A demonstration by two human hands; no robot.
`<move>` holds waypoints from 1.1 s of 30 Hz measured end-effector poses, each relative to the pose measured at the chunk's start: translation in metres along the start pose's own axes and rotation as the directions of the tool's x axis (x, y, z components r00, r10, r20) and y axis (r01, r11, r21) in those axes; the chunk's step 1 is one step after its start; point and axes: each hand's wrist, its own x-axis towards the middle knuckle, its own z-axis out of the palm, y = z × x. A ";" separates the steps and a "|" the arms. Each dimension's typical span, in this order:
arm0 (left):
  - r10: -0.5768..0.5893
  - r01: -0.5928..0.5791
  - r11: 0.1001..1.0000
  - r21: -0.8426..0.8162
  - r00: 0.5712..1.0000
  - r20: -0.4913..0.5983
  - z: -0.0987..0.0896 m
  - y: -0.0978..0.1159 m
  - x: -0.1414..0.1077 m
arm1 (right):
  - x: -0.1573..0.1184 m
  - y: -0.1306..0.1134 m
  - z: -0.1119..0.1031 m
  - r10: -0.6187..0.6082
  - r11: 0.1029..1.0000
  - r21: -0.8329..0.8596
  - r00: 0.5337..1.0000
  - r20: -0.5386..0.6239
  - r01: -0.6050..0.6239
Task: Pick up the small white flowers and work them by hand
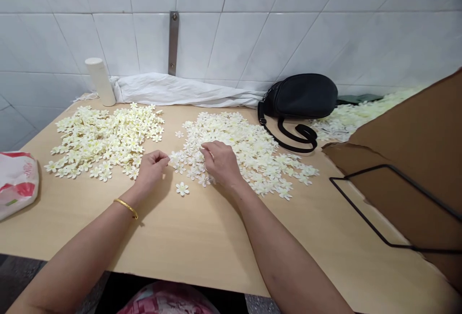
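Note:
Many small cream-white flowers lie in two piles on the wooden table, a left pile and a right pile. Between them, my left hand is closed in a pinch just beside the right pile's left edge; what its fingertips hold, if anything, is too small to name. My right hand reaches over the front left of the right pile, thumb and forefinger brought together, their contents unclear. One single flower lies apart on the table in front of the hands.
A white bottle and a white cloth lie along the wall. A black bag with a strap sits behind the right pile. Cardboard and a black wire frame stand right; a red-and-white packet lies left.

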 end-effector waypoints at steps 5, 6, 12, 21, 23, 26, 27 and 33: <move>0.066 -0.067 0.992 0.111 0.998 0.010 0.010 0.012 0.023 | 0.002 0.004 -0.002 0.157 0.963 0.244 0.975 -0.160 -0.115; 0.072 -0.075 0.986 0.147 0.997 0.024 0.014 0.015 0.031 | 0.002 0.004 -0.001 0.160 0.961 0.252 0.974 -0.160 -0.117; 0.101 -0.097 0.919 0.383 0.995 0.010 0.029 0.015 0.071 | 0.000 -0.002 0.000 0.049 0.982 0.185 0.993 -0.108 -0.028; 0.292 -0.235 0.756 0.611 0.957 0.006 -0.016 0.008 0.032 | -0.007 -0.033 -0.020 -0.166 0.954 0.300 0.805 0.570 -0.016; 0.302 -0.239 0.754 0.612 0.953 0.001 -0.024 0.006 0.017 | -0.008 -0.039 -0.022 -0.185 0.958 0.286 0.747 0.639 -0.007; 0.286 -0.242 0.824 0.511 0.958 -0.007 -0.024 0.004 0.001 | -0.010 -0.047 -0.023 -0.210 0.964 0.265 0.695 0.688 0.029; 0.282 -0.242 0.850 0.468 0.959 -0.016 -0.020 0.004 -0.003 | -0.010 -0.049 -0.023 -0.222 0.964 0.261 0.688 0.691 0.049; 0.247 -0.250 0.937 0.243 0.968 0.040 0.021 0.004 -0.009 | -0.020 -0.050 -0.007 -0.273 0.951 0.290 0.725 0.632 0.106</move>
